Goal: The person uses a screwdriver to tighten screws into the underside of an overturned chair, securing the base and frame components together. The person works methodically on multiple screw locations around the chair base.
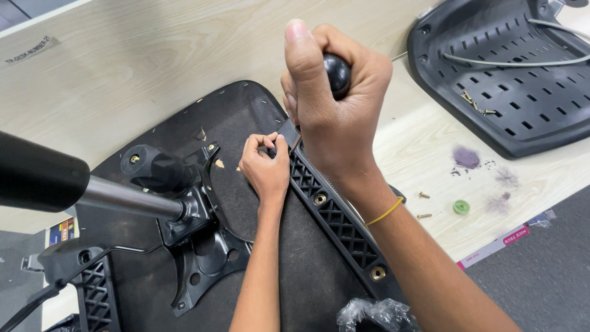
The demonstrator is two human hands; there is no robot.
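Right hand (335,114) was clenched tight on a black screwdriver handle (337,72), held upright over the ribbed black armrest bracket (332,215). Left hand (265,166) pinched shut at the bracket's upper end, directly beneath that fist, both on the upturned chair seat (246,117) lying on the table (123,55).

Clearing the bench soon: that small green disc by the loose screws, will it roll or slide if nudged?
The green disc lies flat on the wooden table, so it would probably slide rather than roll. It looks like small plastic, likely very light and easily flicked off the nearby edge. The brass screws beside it could roll in arcs.
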